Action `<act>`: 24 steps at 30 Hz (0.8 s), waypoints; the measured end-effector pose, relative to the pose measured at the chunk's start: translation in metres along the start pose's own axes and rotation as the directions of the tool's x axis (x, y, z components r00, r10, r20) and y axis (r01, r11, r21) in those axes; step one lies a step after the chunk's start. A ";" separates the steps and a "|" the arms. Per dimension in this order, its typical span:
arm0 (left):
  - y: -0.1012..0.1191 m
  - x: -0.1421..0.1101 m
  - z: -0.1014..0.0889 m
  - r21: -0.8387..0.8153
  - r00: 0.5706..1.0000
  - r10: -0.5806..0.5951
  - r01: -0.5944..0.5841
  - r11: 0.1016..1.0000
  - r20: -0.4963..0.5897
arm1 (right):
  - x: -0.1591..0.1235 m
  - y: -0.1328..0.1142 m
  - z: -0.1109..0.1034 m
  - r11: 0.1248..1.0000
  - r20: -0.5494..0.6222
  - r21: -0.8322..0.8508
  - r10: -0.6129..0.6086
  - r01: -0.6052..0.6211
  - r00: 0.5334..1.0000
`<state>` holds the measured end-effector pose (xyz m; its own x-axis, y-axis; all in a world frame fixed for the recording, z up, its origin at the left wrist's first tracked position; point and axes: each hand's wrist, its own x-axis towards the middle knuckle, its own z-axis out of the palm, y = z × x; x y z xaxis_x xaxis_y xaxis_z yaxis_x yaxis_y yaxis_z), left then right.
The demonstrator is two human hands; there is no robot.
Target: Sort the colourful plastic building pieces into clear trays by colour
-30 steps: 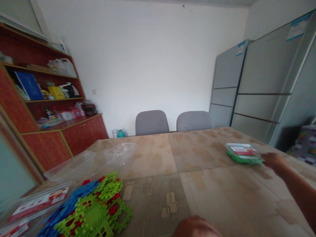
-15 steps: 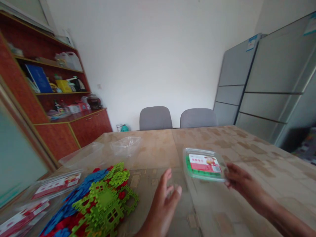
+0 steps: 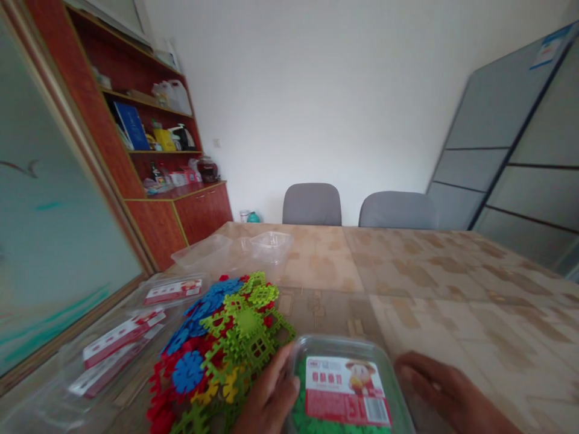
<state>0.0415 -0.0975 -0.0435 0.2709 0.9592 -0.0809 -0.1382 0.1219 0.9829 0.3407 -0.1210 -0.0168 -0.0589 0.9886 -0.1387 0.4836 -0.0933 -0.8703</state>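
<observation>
A: From my screen I am not sure. Where do the hands lie against the box?

B: I see the clear plastic box (image 3: 344, 386) low in my view, between them. The left hand (image 3: 266, 392) closes on its left edge. The right hand (image 3: 446, 389) is curved at its right side, but I cannot tell if it touches.

A: How does the box look?

B: It carries a red and white label (image 3: 346, 390) with a cartoon figure, and green plastic pieces (image 3: 307, 416) are inside.

A: What is around it?

B: Just beside the left hand is a heap of interlocking plastic blocks (image 3: 226, 343), green, blue, red and yellow. Farther on the bench (image 3: 452, 283) I see clear plastic trays (image 3: 266, 247), and labelled packs (image 3: 122, 337) lie to the left.
</observation>
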 end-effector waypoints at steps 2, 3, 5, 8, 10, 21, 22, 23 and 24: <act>-0.003 -0.001 -0.001 0.023 1.000 0.001 0.000 1.000 -0.009 | 0.016 -0.015 -0.007 0.969 -0.175 -0.218 -0.159 0.119 0.972; -0.004 -0.001 -0.001 0.035 1.000 0.002 -0.001 0.999 -0.016 | 0.025 -0.024 -0.007 0.947 -0.187 -0.275 -0.220 0.164 0.958; -0.005 0.000 -0.001 0.054 1.000 0.006 -0.004 0.999 -0.025 | 0.046 -0.041 0.000 0.914 -0.123 -0.316 -0.305 0.254 0.944; -0.009 0.001 -0.001 0.066 1.000 0.012 -0.011 0.998 -0.016 | 0.075 -0.062 0.021 0.892 0.034 -0.281 -0.359 0.353 0.933; -0.013 0.002 -0.002 0.070 1.000 0.015 -0.014 0.997 -0.010 | 0.086 -0.070 0.037 0.916 0.155 -0.184 -0.330 0.356 0.931; -0.007 0.000 0.002 0.095 1.000 0.009 -0.006 0.995 -0.030 | 0.085 -0.075 0.063 0.963 0.306 -0.070 -0.228 0.260 0.925; -0.007 -0.001 0.002 0.100 0.999 0.009 -0.005 0.995 -0.038 | 0.084 -0.075 0.063 0.962 0.296 -0.077 -0.228 0.262 0.927; -0.007 -0.001 0.002 0.104 0.999 0.008 -0.003 0.995 -0.044 | 0.084 -0.077 0.064 0.963 0.288 -0.080 -0.225 0.258 0.931; -0.007 -0.002 0.001 0.106 0.999 0.007 -0.002 0.994 -0.044 | 0.083 -0.078 0.065 0.960 0.280 -0.083 -0.234 0.267 0.931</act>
<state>0.0435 -0.1004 -0.0505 0.2273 0.9704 -0.0814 -0.0367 0.0920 0.9951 0.2415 -0.0397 0.0090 -0.4124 0.9092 -0.0572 0.5209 0.1838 -0.8336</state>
